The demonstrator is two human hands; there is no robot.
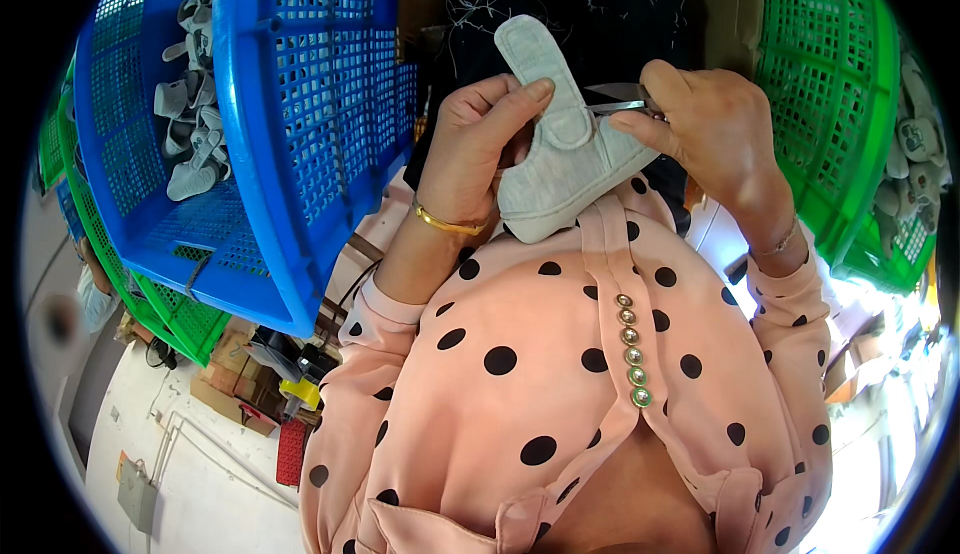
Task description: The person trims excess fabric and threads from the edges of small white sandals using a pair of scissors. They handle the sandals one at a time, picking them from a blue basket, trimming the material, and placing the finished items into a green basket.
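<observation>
My left hand [485, 129] grips a small light-grey shoe [565, 179] by its opening, the thumb pressed on the wide strap. That strap [540, 59] stands up and away from the shoe, its rounded end at the top. In my right hand [710, 124] is a pair of small metal scissors [622, 106], fingers and thumb closed round the handles, which are mostly hidden. The blades point left and reach the edge of the strap where it meets the upper. Right fingers are close to the shoe's other end.
A blue plastic basket [300, 84] rises close on the left, with several grey shoes [195, 134] inside. Close on the right stands a green basket [830, 94], more shoes [915, 144] beyond its wall. Dark cloth [570, 4] strewn with loose threads lies beyond my hands. Cardboard boxes [235, 374] sit lower left.
</observation>
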